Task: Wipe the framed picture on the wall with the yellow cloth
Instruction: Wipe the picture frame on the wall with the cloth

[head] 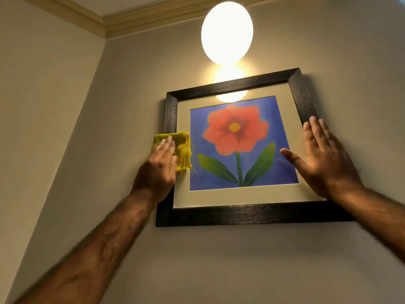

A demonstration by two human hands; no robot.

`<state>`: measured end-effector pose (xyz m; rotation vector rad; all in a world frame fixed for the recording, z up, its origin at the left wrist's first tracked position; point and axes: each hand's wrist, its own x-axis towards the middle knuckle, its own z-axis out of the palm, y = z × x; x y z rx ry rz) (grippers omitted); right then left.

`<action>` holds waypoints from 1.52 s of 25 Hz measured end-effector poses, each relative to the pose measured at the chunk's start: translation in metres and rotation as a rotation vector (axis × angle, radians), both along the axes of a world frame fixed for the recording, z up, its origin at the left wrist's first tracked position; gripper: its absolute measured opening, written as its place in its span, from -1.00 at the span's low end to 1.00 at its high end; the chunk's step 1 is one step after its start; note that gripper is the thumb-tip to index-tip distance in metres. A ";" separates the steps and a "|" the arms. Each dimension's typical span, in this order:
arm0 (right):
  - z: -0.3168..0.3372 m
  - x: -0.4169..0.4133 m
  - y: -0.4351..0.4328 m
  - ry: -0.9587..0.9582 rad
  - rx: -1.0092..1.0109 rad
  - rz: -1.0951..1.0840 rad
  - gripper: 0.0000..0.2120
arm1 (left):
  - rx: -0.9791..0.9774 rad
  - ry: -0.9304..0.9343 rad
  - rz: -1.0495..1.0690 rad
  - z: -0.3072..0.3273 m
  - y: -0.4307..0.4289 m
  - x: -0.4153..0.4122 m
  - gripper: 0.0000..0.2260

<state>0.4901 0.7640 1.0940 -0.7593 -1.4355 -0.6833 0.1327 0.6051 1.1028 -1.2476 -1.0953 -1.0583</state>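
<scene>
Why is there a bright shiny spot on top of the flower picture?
In the head view, the round lamp above glares white and reflects off the glass of the picture near its top edge; the left hand pressing the yellow cloth looks slightly blurred, the right hand rests flat on the frame, and the wide lens makes the frame look tilted.
</scene>
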 end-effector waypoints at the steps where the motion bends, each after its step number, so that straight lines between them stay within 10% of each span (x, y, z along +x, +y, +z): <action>1: 0.001 0.000 0.001 0.001 0.011 -0.005 -0.01 | -0.032 -0.026 0.002 -0.010 0.002 0.002 -0.44; 10: 0.003 -0.004 0.009 0.012 0.036 -0.020 0.03 | -0.091 -0.005 0.042 -0.138 0.002 0.003 -0.24; 17: 0.003 -0.005 0.008 0.020 0.052 -0.047 0.01 | -0.114 -0.113 0.064 0.047 0.002 0.016 0.06; 23: 0.002 -0.007 0.008 0.032 0.064 -0.067 -0.01 | -0.145 -0.148 0.130 0.111 0.007 0.019 -0.13; 38: 0.003 -0.005 0.009 0.035 0.056 -0.032 0.01 | -0.278 -0.108 0.031 -0.167 -0.009 0.007 -0.18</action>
